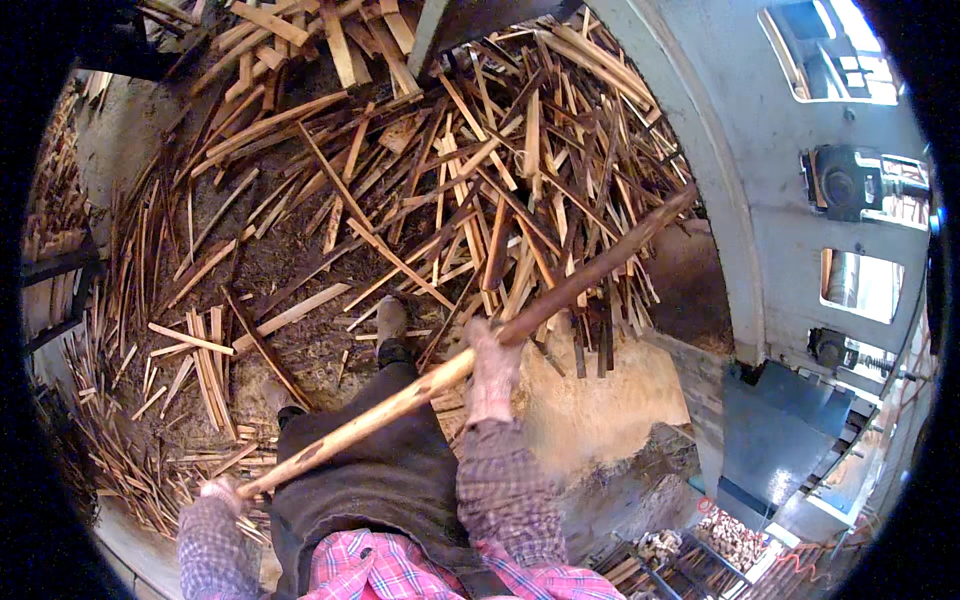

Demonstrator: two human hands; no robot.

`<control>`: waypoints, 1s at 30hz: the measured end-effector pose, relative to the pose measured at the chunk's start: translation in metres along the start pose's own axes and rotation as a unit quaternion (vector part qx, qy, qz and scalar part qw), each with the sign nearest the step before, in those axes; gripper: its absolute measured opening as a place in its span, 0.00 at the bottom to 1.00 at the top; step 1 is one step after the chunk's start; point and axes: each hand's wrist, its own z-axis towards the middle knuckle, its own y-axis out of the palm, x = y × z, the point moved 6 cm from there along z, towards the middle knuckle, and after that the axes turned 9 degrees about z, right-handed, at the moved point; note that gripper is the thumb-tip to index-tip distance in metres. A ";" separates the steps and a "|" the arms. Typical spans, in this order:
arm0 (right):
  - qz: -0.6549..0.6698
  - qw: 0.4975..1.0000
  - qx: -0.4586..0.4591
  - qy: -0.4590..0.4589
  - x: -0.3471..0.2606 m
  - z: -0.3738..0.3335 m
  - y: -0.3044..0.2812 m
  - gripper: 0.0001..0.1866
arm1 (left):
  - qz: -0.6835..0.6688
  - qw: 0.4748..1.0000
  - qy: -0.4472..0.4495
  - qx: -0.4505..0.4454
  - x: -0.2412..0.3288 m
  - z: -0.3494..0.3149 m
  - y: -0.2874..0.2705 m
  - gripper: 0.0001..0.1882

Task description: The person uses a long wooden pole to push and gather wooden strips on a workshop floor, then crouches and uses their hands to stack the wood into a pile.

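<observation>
A long wooden pole [375, 418] runs slantwise across my body, from lower left up to the right. Its near part is pale and bare with brown patches, while the far part is dark brown. My left hand [222, 492] is closed round the pale lower end, beside my dark apron. Further along, my right hand [492, 362] grips the pole near where it turns dark. The far end stretches over a pile of split wood strips [520, 200]; whether it touches them I cannot tell.
Loose wood slats [210, 370] litter the brown floor at left and ahead. A grey-blue machine [750, 200] with openings stands on the right. A broad pale wood slab [600, 400] lies by my right arm. My boot [391, 322] stands among the scraps.
</observation>
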 end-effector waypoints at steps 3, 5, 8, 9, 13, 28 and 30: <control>-0.014 0.988 0.095 -0.118 -0.042 0.075 -0.028 0.26 | -0.092 0.994 0.018 0.051 0.047 -0.010 -0.102 0.22; 0.044 0.983 0.060 -0.171 -0.076 0.139 -0.034 0.20 | -0.133 0.988 -0.006 0.080 0.073 -0.017 -0.147 0.22; 0.061 0.984 0.067 -0.157 -0.126 0.162 -0.013 0.15 | -0.187 0.965 0.083 0.162 0.127 -0.028 -0.193 0.22; 0.028 0.987 0.062 -0.148 -0.129 0.162 -0.001 0.14 | -0.237 0.944 0.114 0.202 0.143 -0.046 -0.214 0.22; -0.209 0.972 0.074 -0.075 -0.113 0.253 -0.007 0.14 | -0.302 0.906 0.259 0.144 0.193 -0.110 -0.273 0.23; -0.190 0.968 -0.037 -0.159 -0.066 0.194 0.046 0.17 | -0.417 0.896 0.155 0.009 0.147 -0.138 -0.222 0.18; -0.249 0.936 -0.034 -0.247 -0.062 0.188 0.047 0.17 | -0.365 0.917 0.160 0.017 0.152 -0.135 -0.220 0.16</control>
